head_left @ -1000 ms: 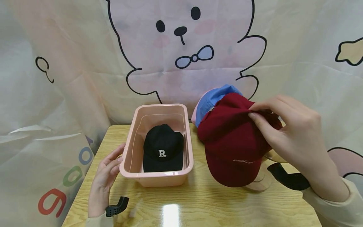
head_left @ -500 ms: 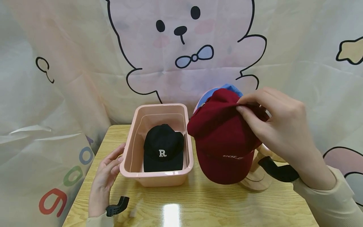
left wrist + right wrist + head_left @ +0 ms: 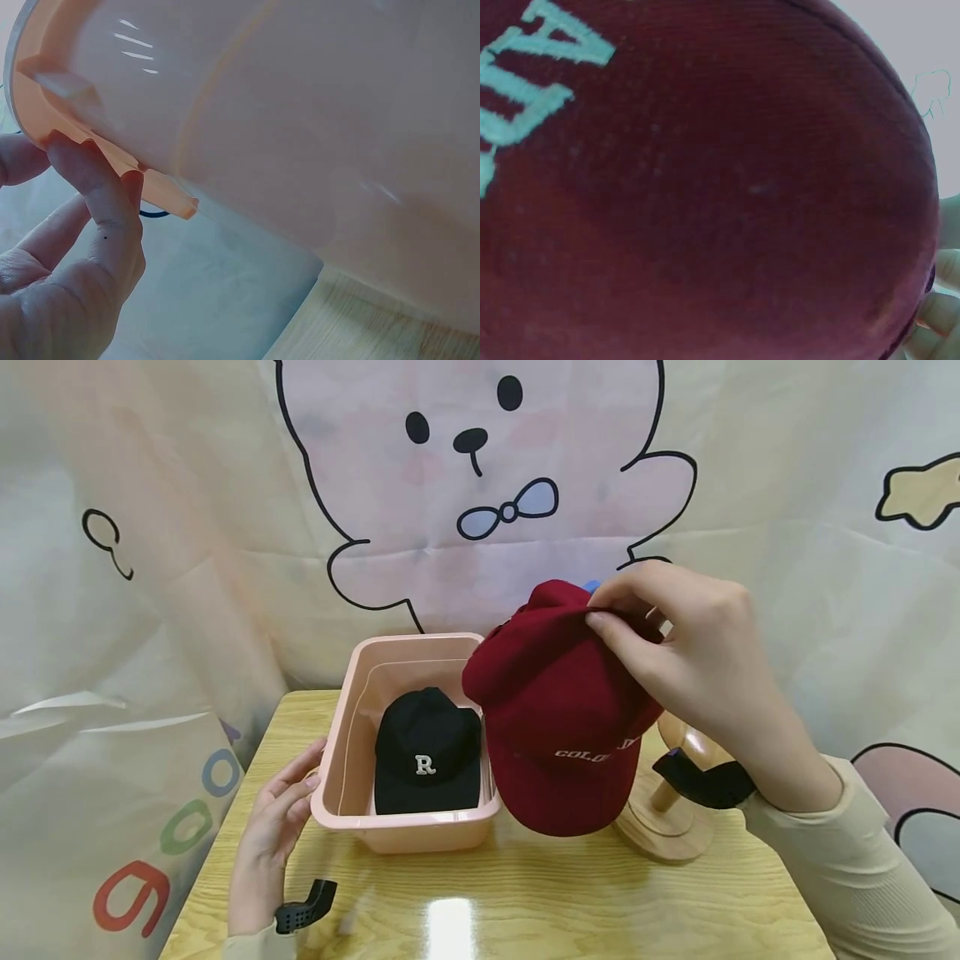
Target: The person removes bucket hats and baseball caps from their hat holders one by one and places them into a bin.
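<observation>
1. Behind everything we see a pale fabric backdrop [image 3: 780,510] printed with a cartoon bear, a star and coloured shapes; it rises beyond the far edge of the wood-grain counter [image 3: 525,906].
2. To the right on the counter we have a wooden stand [image 3: 666,831] with a round base and a rounded top, partly covered from our head view by the right forearm and its black wrist mount [image 3: 705,779].
3. A scrap of blue fabric [image 3: 592,586] peeks out behind the raised cap; most of it is hidden.
4. The maroon baseball cap [image 3: 562,718] blocks our sight of the pink plastic bin's [image 3: 420,837] right rim. We cannot tell whether the two touch.
5. Inside the bin lies a black baseball cap [image 3: 427,735], crown up, brim towards us, with a white "R" on its front.
6. Our right hand [image 3: 686,635] pinches the maroon cap by its crown, holding it above the counter, brim down, pale lettering showing.
7. Our left hand [image 3: 277,814] grips the bin's left rim, fingers curled at its lip.
</observation>
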`<state>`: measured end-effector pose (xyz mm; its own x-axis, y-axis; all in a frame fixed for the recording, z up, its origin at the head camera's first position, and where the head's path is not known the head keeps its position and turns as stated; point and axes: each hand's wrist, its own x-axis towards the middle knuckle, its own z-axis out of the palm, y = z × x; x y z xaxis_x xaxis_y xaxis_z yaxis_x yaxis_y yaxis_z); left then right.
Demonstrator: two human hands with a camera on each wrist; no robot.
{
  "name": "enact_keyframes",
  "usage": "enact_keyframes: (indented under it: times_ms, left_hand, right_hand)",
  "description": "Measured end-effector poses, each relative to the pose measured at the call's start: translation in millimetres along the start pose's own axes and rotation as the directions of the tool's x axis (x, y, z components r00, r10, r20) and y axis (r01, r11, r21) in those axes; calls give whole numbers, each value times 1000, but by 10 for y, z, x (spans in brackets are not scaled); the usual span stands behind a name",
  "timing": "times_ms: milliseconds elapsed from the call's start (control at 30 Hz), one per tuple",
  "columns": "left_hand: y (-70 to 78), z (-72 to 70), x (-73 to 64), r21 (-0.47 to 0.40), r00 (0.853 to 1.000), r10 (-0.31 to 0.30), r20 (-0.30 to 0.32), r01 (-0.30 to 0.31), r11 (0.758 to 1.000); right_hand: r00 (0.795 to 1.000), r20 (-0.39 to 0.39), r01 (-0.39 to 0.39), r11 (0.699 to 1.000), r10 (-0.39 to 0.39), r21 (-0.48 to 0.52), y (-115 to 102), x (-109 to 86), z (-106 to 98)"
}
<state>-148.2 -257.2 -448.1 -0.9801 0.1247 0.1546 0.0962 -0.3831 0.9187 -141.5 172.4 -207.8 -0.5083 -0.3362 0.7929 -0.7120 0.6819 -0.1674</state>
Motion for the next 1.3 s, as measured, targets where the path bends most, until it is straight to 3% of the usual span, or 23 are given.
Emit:
enact_keyframes:
  times_ms: [67, 100, 200, 233, 367, 433, 467, 700, 1300]
  left_hand:
    - [6, -3, 0, 0, 1000, -5, -3, 5, 1000]
    - [10, -1, 1, -2, 1000, -7, -3, 7, 1000]
    - [18, 6, 2, -10, 1000, -8, -4, 8, 1000]
    - [19, 9, 2, -15, 1000, -8, -1, 8, 1000]
    - [20, 15, 0, -25, 1000, -3, 12, 3, 1000]
    - [19, 17, -1, -23, 1000, -5, 7, 5, 1000]
    - [18, 18, -1, -21, 1000, -7, 2, 7, 1000]
    - [29, 35, -1, -10, 999, -20, -26, 20, 1000]
    - [11, 13, 5, 8, 999, -29, -24, 29, 1000]
  right_hand:
    - [1000, 0, -5, 1000, 5, 3, -63, 59, 15]
    - [999, 7, -46, 999, 46, 8, -149, 95, 7]
    - [1000, 3, -17, 1000, 17, 13, -101, 144, 64]
    - [999, -2, 32, 999, -32, 10, 4, 149, 109]
    - [999, 5, 43, 998, -44, 34, 56, 203, 175]
    - [1000, 11, 26, 999, -27, 40, -8, 247, 183]
    - [1000, 20, -23, 999, 23, 47, -122, 276, 158]
    - [995, 45, -91, 995, 90, 37, -423, 420, 147]
    - [989, 83, -141, 964, 126, 225, -494, 698, 467]
